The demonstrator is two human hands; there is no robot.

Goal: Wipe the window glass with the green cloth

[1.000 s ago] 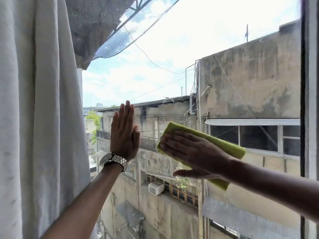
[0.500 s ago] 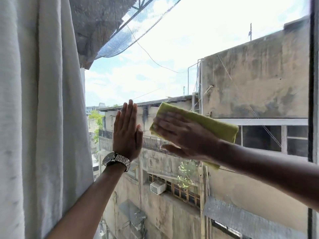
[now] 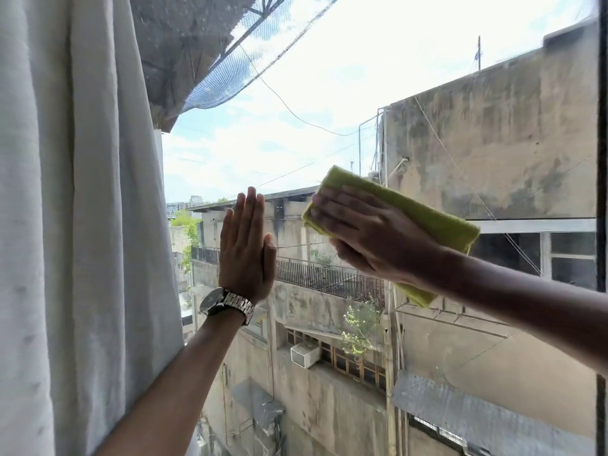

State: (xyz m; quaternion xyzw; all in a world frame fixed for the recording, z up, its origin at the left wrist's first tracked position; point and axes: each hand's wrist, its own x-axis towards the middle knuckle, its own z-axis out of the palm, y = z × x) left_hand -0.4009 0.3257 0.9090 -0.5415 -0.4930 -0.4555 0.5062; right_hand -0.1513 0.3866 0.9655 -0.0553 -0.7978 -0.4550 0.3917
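Observation:
The window glass (image 3: 329, 103) fills most of the view, with sky and grey buildings behind it. A folded green cloth (image 3: 437, 220) lies flat against the glass at mid height. My right hand (image 3: 365, 235) presses on the cloth with the palm and spread fingers, covering its left and middle part. My left hand (image 3: 246, 248) rests flat on the bare glass to the left of the cloth, fingers together and pointing up, holding nothing. A metal watch sits on its wrist.
A white curtain (image 3: 75, 225) hangs along the left side, next to my left forearm. The dark window frame (image 3: 602, 159) runs down the right edge.
My right hand has slid the green cloth up the glass and a little to the left. My left hand has stayed flat on the glass.

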